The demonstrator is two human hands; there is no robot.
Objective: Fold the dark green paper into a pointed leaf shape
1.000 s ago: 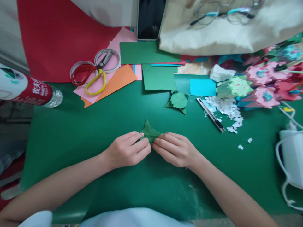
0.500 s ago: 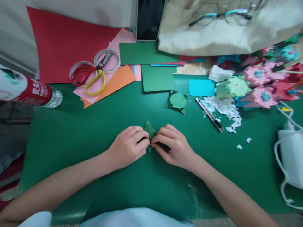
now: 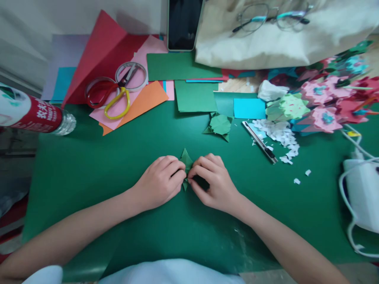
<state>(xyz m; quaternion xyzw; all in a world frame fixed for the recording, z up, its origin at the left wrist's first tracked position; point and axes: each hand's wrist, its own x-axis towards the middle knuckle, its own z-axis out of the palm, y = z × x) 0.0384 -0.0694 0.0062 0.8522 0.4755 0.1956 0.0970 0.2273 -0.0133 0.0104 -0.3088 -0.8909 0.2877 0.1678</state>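
Pinching a small folded green paper piece [image 3: 186, 158] between both hands near the middle of the bench [image 3: 89, 165], on the green mat. Left hand [image 3: 161, 182] curled, fingers [image 3: 174, 163] clenched onto the left side of the paper piece. Right hand [image 3: 211, 181] curled likewise, fingers [image 3: 201, 163] grasping the right side; fingertips of both hands nearly touching. Only a pointed tip above the knuckles and a small corner below them visible; rest of the paper piece hidden under the fingers.

Toward the far edge: a second folded green shape [image 3: 219, 125], lying flat, well apart from the hands. Just right of it, a utility knife [image 3: 259, 142] lying diagonally, with white paper scraps [image 3: 281, 136] beside it. Far left corner: scissors [image 3: 117, 92] with red and yellow handles, resting on pink and orange sheets [image 3: 142, 100]. Left edge: a bottle [image 3: 35, 114] with a red label, lying on its side. Far right: paper flowers [image 3: 322, 98] in pink, red and green. Far edge, centre: a dark phone [image 3: 182, 23]; spectacles [image 3: 269, 17] on a pale cloth bag [image 3: 281, 43]. Right edge: a white face mask [image 3: 361, 197].
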